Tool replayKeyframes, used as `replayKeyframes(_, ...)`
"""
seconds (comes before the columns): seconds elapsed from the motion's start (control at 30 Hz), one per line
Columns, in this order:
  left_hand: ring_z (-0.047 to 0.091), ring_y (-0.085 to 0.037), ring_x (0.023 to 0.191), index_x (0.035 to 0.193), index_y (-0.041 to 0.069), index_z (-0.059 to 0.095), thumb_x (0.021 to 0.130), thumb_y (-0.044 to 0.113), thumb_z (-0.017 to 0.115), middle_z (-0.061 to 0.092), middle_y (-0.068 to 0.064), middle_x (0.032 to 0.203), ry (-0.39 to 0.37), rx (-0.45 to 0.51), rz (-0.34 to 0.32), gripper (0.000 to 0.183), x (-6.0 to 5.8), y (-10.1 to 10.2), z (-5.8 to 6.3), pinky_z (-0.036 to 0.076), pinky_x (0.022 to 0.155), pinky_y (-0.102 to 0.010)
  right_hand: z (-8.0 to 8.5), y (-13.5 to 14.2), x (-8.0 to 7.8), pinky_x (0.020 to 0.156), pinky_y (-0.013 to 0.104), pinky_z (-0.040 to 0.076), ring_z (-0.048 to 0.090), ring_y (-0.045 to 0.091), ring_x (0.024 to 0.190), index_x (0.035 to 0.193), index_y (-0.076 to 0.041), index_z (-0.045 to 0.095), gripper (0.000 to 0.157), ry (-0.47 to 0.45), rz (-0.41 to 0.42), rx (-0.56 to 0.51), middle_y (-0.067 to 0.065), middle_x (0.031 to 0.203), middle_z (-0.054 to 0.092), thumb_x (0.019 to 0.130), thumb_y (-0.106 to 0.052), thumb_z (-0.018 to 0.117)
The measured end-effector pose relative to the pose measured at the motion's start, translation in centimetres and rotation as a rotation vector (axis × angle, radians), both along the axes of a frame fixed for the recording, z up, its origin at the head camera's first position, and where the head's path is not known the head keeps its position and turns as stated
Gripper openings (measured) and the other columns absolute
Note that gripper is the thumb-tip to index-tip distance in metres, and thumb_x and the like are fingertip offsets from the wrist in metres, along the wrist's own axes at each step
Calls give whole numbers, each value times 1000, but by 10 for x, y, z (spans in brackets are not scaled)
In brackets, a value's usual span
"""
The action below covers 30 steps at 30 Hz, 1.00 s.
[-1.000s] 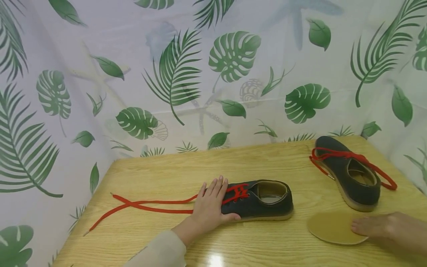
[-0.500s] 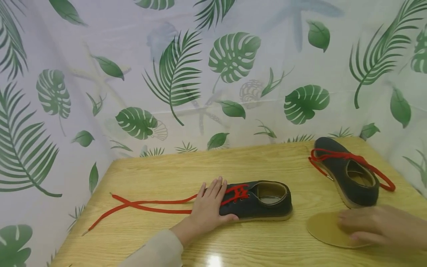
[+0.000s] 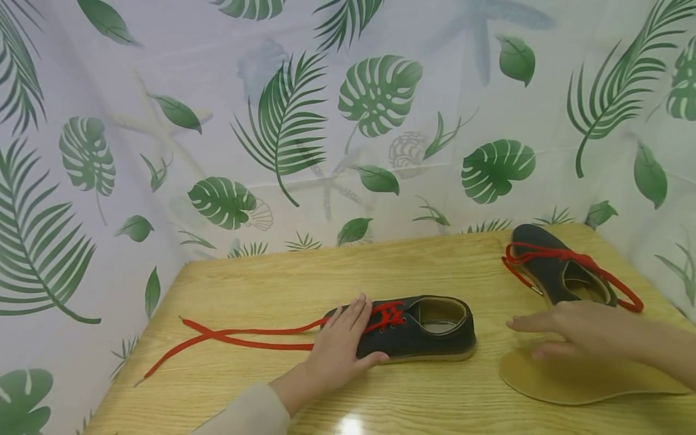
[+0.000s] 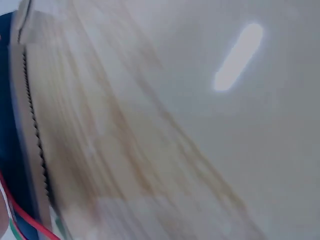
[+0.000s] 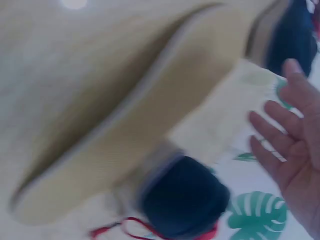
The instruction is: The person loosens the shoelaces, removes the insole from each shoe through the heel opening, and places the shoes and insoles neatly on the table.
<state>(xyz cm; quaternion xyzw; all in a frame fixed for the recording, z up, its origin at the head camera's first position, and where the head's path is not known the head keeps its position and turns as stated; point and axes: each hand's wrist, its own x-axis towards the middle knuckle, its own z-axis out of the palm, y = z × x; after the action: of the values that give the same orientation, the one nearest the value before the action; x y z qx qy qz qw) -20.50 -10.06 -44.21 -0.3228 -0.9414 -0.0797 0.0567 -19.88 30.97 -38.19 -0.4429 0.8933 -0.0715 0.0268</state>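
A navy shoe (image 3: pixel 429 344) with red laces lies sideways mid-table in the head view, its toe to the left. My left hand (image 3: pixel 339 344) rests flat on that toe, fingers straight. The left wrist view catches only a strip of the shoe's side (image 4: pixel 12 115). A tan insole (image 3: pixel 565 383) lies at the right, its curved end toward the shoe. Over it hovers my right hand (image 3: pixel 603 332), index finger extended, holding nothing. In the right wrist view the fingers are spread, apart from the insole (image 5: pixel 145 120).
A second navy shoe (image 3: pixel 549 272) with tied red laces stands behind my right hand, which covers its heel. Loose red laces (image 3: pixel 261 345) stretch left across the wooden table (image 3: pixel 261 278). A leaf-printed cloth (image 3: pixel 326 121) hangs behind the table.
My right hand has let go of the insole, lifted and moved left and away from me over it. More of the insole shows. My left hand stays on the shoe's toe.
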Motion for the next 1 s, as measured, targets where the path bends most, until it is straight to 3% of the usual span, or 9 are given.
replayKeyframes(0.1,21,-19,144,152,8,14,89,68,33,16,-8,158,-23,83,-46,89,6,0,7,27,113,-42,14,-8,-7,75,34,56,65,19,103,128,-15,60,58,-173,-95,83,2,123,65,85,-55,58)
replayKeyframes(0.17,25,-20,142,151,6,18,91,62,40,20,-9,157,-31,150,-89,85,9,0,13,31,111,-41,22,-12,-13,76,33,55,65,22,103,130,-13,59,61,-268,-122,72,6,123,64,85,-54,59)
replayKeyframes(0.3,35,-21,137,149,7,27,92,49,53,31,-7,153,-60,276,-145,76,16,2,23,39,106,-39,30,-19,-24,75,27,55,67,17,98,128,-2,58,57,-398,-53,-27,18,122,62,88,-42,63)
replayKeyframes(0.37,39,-21,135,147,8,32,92,42,58,36,-7,150,-119,372,-150,70,18,3,27,41,104,-39,32,-23,-30,75,25,55,67,14,97,127,3,57,54,-433,-8,-60,19,120,63,89,-36,63)
replayKeyframes(0.43,43,-20,132,145,9,38,92,39,59,41,-4,146,-227,494,-129,64,21,5,30,43,102,-39,34,-26,-35,74,24,54,67,11,95,126,4,57,53,-462,-4,-64,16,114,66,89,-34,64)
replayKeyframes(0.57,50,-18,126,139,12,49,93,36,59,52,-1,138,-577,823,-19,52,24,10,35,45,99,-38,40,-31,-42,73,23,53,66,7,90,125,4,58,55,-522,-71,-49,4,104,70,88,-36,65)
replayKeyframes(0.7,62,-24,111,129,3,57,94,32,59,62,-13,124,-869,1103,122,46,25,16,38,54,86,-36,46,-37,-47,70,24,53,65,9,84,125,5,57,52,-646,-172,-74,-1,100,69,88,-30,66)
replayKeyframes(0.87,67,-27,99,124,-4,58,94,33,60,67,-18,114,-1123,1265,308,47,28,23,36,55,80,-41,49,-42,-46,68,30,56,63,20,81,127,7,54,46,-831,-338,-157,2,92,66,89,-18,65)
replayKeyframes(1.0,65,-30,105,127,-6,53,94,35,59,65,-18,116,-1289,1343,389,53,35,29,34,52,87,-45,48,-44,-47,71,36,57,61,21,80,129,8,51,52,-917,-448,-200,5,88,64,86,-13,69)
